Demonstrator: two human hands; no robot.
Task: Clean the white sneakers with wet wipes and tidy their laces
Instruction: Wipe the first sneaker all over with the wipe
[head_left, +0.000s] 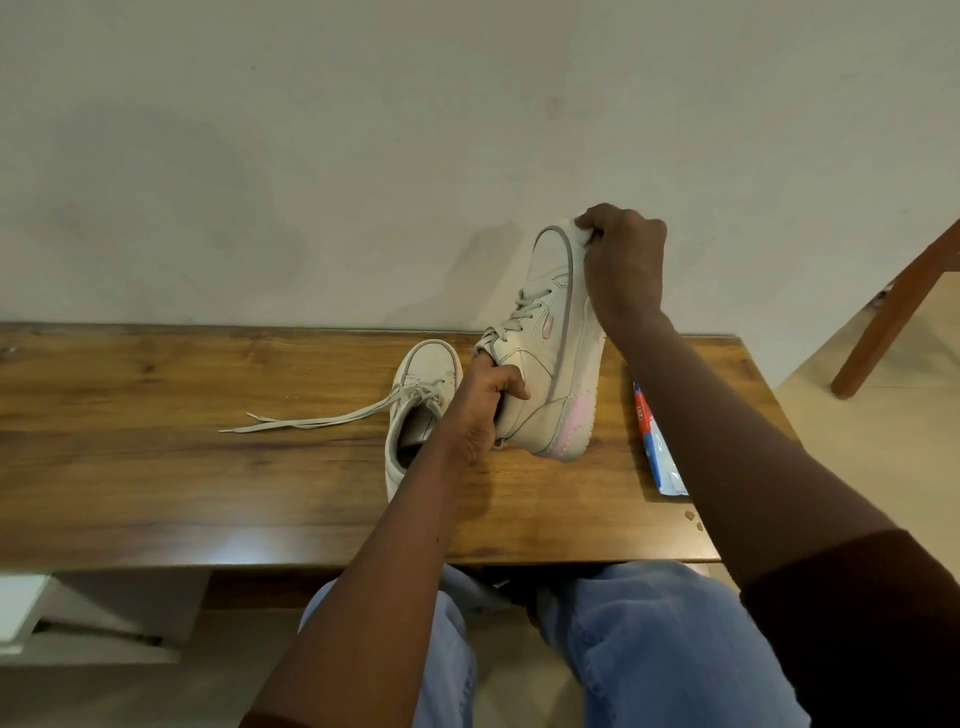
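**Desk** (156, 441): wooden, its far edge is being set against a pale wall (363, 130). A broad bare stretch is being left open across the left of the frame. The right edge is falling just past the packet.

**Held sneaker** (545, 353): white, at the centre of the frame. It is being held nearly upright, with its long axis running from heel at the bottom to toe at the top. The toe is being pointed at the wall and the sole is being turned to the right. A pink patch is showing on the heel end of the sole. Whether the heel is touching the desk cannot be told.

**Left hand** (488, 400): its grip is being curled round the heel collar of the held sneaker.

**Right hand** (623, 260): its grip is being pinched on a white wet wipe (582, 231), which is being pressed against the toe.

**Second sneaker** (421, 395): it is lying on the desk just left of the held one, toe toward the wall, partly hidden by the left forearm. Its loose laces (311, 421) are being trailed leftward.

**Wipes packet** (655, 441): blue and red, lying near the desk's right edge. Its label is being shown too small to read.

**Chair leg** (893, 312): wooden, standing at the right of the frame.
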